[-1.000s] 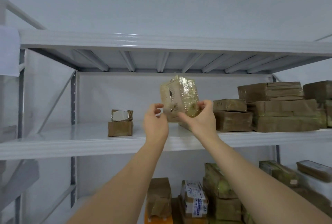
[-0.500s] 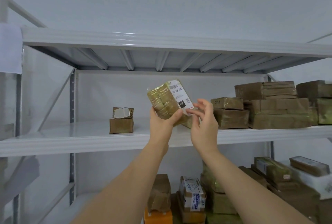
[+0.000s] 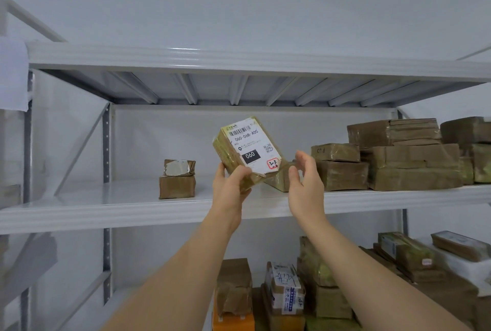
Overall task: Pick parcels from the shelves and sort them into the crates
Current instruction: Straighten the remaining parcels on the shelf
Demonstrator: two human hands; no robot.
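Note:
A small taped brown parcel with a white label reading "060" is held up in front of the middle shelf, label facing me. My left hand grips its lower left corner, thumb curled over the front. Just right of the parcel, my right hand hovers with relaxed fingers, not touching it. Another brown parcel lies on the shelf behind my hands, mostly hidden.
A small parcel with a torn label stands alone at shelf left. Stacked brown parcels fill the shelf's right side. The lower shelf holds more parcels and an orange box. No crates are in view.
The parcel was turned so its label faces me. My left hand took the hold on it, and my right hand let go and drew slightly away to the right.

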